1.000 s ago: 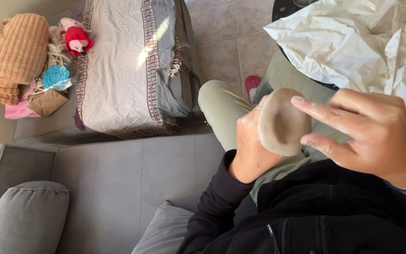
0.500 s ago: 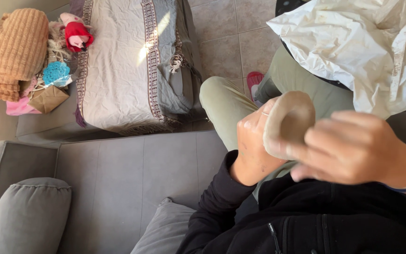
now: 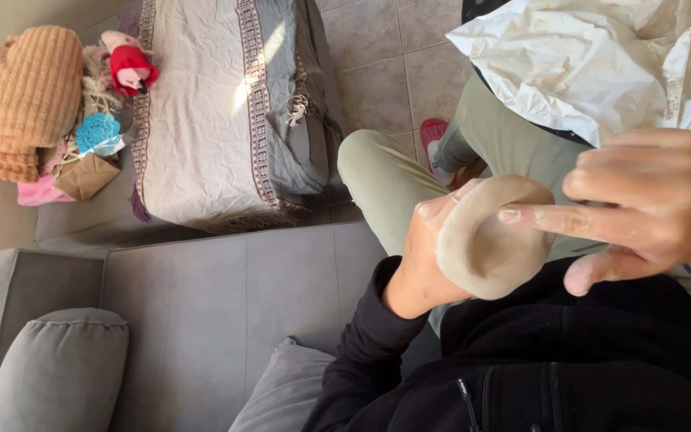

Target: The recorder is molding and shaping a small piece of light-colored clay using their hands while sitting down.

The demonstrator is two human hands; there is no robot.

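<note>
Looking down from the head view, a crumpled sheet of white paper (image 3: 601, 64) lies just above the right-hand fingers, draped over the person's lap and hiding part of the olive trousers (image 3: 385, 180). Beyond the left-hand fingers, farther across the tiled floor (image 3: 385, 48), stands a low ottoman covered with a grey-and-cream fringed cloth (image 3: 217, 112); at its far end sit a folded orange knit blanket (image 3: 17, 92), a small red-and-pink soft toy (image 3: 128, 66), a turquoise crocheted piece (image 3: 97, 132) and a brown paper bag (image 3: 85, 176), all well apart from both hands. Below the left wrist spreads the grey sofa (image 3: 209, 312) with a rounded grey cushion (image 3: 57, 368) at its near corner. A black sleeve and zipped jacket (image 3: 569, 368) fill the space under the hands. Nothing stands between the hands and the round beige lump of clay (image 3: 485, 240), shaped like a shallow dish, which sits between the two sets of fingers. The left hand (image 3: 421, 256) cups it from behind, its fingers curled around the back and mostly hidden by the clay. The right hand (image 3: 649, 208) comes from the other side, its fingers loosely spread: the extended forefinger tip rests on the rim of the clay, while the thumb lies just below the lump's lower edge.
</note>
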